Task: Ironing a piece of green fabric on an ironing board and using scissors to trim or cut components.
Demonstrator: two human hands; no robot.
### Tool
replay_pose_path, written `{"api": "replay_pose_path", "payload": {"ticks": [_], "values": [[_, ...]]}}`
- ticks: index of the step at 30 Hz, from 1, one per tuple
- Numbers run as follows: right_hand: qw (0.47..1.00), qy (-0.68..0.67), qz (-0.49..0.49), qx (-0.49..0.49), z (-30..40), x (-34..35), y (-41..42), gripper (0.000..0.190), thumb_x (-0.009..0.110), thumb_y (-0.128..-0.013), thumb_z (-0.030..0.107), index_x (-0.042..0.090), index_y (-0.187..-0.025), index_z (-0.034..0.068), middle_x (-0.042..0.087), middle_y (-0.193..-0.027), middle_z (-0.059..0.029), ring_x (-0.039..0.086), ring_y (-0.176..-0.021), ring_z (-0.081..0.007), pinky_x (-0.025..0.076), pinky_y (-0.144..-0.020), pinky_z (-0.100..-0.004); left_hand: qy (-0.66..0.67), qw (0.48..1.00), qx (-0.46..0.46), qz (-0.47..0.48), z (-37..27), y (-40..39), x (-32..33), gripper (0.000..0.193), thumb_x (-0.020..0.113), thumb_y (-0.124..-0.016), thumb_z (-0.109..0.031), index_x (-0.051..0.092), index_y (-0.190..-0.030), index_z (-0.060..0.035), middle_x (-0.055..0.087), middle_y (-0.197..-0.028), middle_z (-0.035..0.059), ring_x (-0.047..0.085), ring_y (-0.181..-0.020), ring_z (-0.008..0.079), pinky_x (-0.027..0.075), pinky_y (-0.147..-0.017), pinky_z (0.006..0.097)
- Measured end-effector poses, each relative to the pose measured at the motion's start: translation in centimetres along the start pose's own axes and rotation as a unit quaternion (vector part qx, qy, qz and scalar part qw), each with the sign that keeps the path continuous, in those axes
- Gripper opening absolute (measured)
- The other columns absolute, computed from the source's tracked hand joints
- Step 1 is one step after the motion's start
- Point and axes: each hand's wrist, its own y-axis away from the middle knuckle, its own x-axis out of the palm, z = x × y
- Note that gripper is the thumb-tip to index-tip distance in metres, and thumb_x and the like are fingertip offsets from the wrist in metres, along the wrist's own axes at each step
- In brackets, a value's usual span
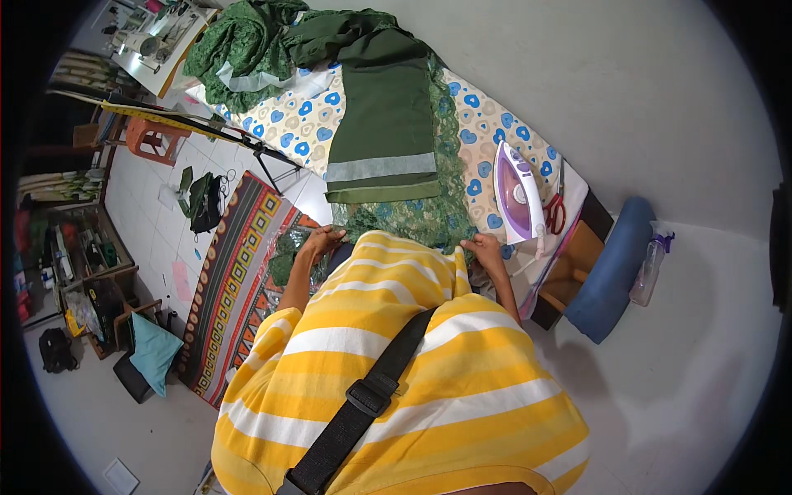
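Green lace fabric (pixel 402 219) lies along the near edge of a heart-patterned ironing surface (pixel 476 124). My left hand (pixel 325 240) pinches its near left corner, and my right hand (pixel 484 249) pinches its near right corner. On top of the lace lies a dark green cloth panel (pixel 383 111) with a pale grey strip (pixel 380 167) across its near end. A purple and white steam iron (pixel 518 195) rests right of the lace, its tip pointing away from me. Red-handled scissors (pixel 555 213) lie beside the iron.
Bunched green lace (pixel 253 55) covers the far left of the surface. A blue bolster (pixel 609 272) and a spray bottle (pixel 648 269) are at the right. A sewing machine (pixel 139 43) stands at upper left, with an orange stool (pixel 151 139) and a patterned rug (pixel 238 278) below.
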Motion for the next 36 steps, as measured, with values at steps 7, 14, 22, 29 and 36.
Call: {"api": "replay_pose_path", "payload": {"ticks": [7,14,22,29,36], "values": [[1.000,0.007,0.008,-0.009,0.3,0.0,0.2,0.033,0.068,-0.077,0.014,0.043,-0.057,0.007,0.040,-0.052,0.0016,0.035,-0.045,-0.0080,0.031,-0.042,-0.0226,-0.140,0.984,0.081,-0.076,-5.4,2.2,1.5,0.021,0.063,-0.082,-0.011,0.059,-0.097,0.0037,0.063,-0.080,0.0072,0.057,-0.073,0.0158,0.045,-0.068,0.0260],[1.000,0.024,-0.001,-0.015,-0.1,0.1,-0.3,0.034,0.068,-0.076,0.015,0.043,-0.056,0.006,0.040,-0.050,0.0004,0.035,-0.042,-0.0097,0.032,-0.040,-0.0253,0.020,0.839,0.544,0.003,-24.6,21.3,12.2,0.010,0.056,-0.085,-0.006,0.060,-0.085,0.0026,0.061,-0.074,0.0085,0.057,-0.070,0.0153,0.045,-0.064,0.0237],[0.998,0.053,-0.012,-0.022,0.1,0.2,-0.1,0.034,0.068,-0.076,0.015,0.042,-0.056,0.004,0.040,-0.049,-0.0008,0.036,-0.039,-0.0111,0.033,-0.037,-0.0269,-0.059,0.439,0.790,0.424,-29.1,35.6,23.0,0.058,0.044,-0.084,-0.064,0.059,-0.115,-0.0172,0.058,-0.059,0.0077,0.043,-0.038,0.0183,0.047,-0.049,0.0255],[0.995,0.022,-0.048,-0.080,-0.4,0.5,0.6,0.034,0.068,-0.075,0.016,0.044,-0.055,0.003,0.041,-0.048,-0.0016,0.037,-0.038,-0.0125,0.034,-0.037,-0.0273,-0.067,0.358,0.811,0.458,-29.3,35.1,25.2,0.027,0.052,-0.089,-0.041,0.060,-0.099,-0.0172,0.056,-0.058,0.0050,0.037,-0.037,0.0142,0.040,-0.043,0.0239],[0.991,0.084,-0.073,-0.077,-0.8,0.6,-0.1,0.031,0.067,-0.075,0.017,0.047,-0.057,0.002,0.042,-0.048,-0.0024,0.037,-0.038,-0.0138,0.034,-0.039,-0.0277,-0.096,0.411,0.729,0.539,-29.4,35.5,23.3,0.023,0.052,-0.090,-0.038,0.062,-0.095,-0.0177,0.056,-0.059,0.0052,0.037,-0.036,0.0131,0.040,-0.043,0.0231]]}}
